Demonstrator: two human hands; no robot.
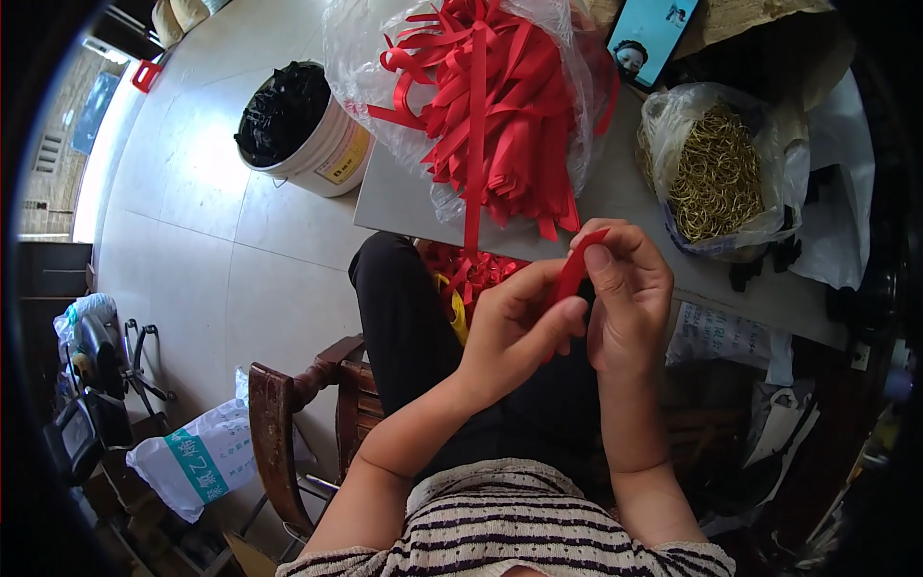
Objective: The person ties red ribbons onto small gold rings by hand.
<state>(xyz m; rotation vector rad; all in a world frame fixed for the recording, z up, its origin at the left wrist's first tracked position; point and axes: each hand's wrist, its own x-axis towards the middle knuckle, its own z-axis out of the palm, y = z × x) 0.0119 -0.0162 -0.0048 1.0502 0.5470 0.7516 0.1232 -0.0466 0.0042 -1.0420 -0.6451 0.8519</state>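
While she sits close to the desk [404,207], both hands meet just near of its edge, over her lap.

Step in hand: looks to me like folding or looping one short red ribbon strip [571,272] — a judgement, not certain.
Left hand [514,332]: fingers curled, thumb laid across toward the strip's lower part; closed on the ribbon as far as I can see, though the contact pt is partly hidden.
Right hand [630,298]: closed in a pinch, thumb & forefinger clamped on the strip's upper end, other fingers tucked behind.
Ribbon strip: held between the 2 hands, tilted, top end poking out by the right thumb; off the desk.
Supply: big clear bag of red ribbons [490,96] on the desk, far from the hands, a few strips spilling over the near edge; more red pieces in her lap [471,274].
Right side: clear bag of gold wire hooks [716,168], on the desk, apart from the hands.
Left, far: white bucket w/ black contents [303,125] on the floor.
Next move calls for, I'd guess: keeping the pinch firm so the fold doesn't spring open, w/ the left hand shifting grip w/o letting go; a hook from the gold bag may come into it, can't tell.
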